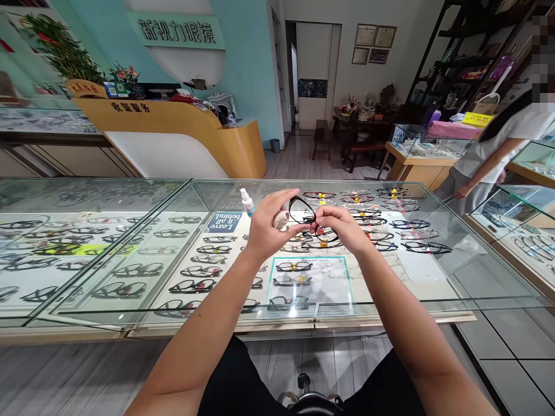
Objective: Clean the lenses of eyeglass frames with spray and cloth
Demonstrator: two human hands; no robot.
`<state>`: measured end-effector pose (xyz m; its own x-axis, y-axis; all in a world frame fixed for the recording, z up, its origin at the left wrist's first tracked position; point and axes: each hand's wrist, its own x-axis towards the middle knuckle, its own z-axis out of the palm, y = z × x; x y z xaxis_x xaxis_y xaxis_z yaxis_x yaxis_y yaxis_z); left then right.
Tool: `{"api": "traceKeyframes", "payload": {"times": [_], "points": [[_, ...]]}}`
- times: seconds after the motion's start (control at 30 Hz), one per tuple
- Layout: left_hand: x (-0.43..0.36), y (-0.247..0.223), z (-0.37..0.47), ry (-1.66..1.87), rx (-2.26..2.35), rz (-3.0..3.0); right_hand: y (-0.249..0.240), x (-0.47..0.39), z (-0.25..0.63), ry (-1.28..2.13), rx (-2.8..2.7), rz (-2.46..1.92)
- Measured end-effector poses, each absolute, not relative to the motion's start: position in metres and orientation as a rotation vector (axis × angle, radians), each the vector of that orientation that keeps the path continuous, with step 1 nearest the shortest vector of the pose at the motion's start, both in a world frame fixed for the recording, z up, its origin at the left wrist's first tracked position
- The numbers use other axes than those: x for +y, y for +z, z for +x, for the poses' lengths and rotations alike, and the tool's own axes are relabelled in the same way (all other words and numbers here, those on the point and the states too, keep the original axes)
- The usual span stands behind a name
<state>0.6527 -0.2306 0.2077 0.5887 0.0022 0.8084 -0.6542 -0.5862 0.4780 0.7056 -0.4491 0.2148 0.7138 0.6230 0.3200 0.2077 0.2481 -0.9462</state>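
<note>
Both hands hold black glasses (pixel 313 225) above a glass table (pixel 433 271). The left hand (pixel 269 228) pinches 1 lens with closed fingers; the right hand (pixel 340 228) grips the frame. A spray bottle (pixel 247 203) stands just beside the left hand.

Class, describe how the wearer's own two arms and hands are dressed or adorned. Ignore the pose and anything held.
Both forearms are bare up to the frame edge, with no sleeves showing. The left hand and right hand wear no gloves; no watch, bracelet or ring is visible. Dark clothing covers the lap below.
</note>
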Motion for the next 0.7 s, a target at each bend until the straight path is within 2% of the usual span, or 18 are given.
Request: {"api": "traceKeyframes", "payload": {"times": [0.13,0.33,0.5,0.7], "points": [[-0.231,0.207,0.652,1.099,-0.469,1.958,0.213,-0.449,0.708,0.183,-0.742,-1.296],[-0.232,0.206,0.65,1.222,-0.391,1.899,0.207,-0.451,0.722,-0.104,-0.395,-1.178],[-0.232,0.206,0.651,1.25,-0.37,1.922,0.206,-0.451,0.728,-0.043,-0.37,-1.024],[-0.228,0.204,0.655,1.273,-0.46,1.888,0.205,-0.45,0.73,-0.018,-0.48,-1.073]]}}
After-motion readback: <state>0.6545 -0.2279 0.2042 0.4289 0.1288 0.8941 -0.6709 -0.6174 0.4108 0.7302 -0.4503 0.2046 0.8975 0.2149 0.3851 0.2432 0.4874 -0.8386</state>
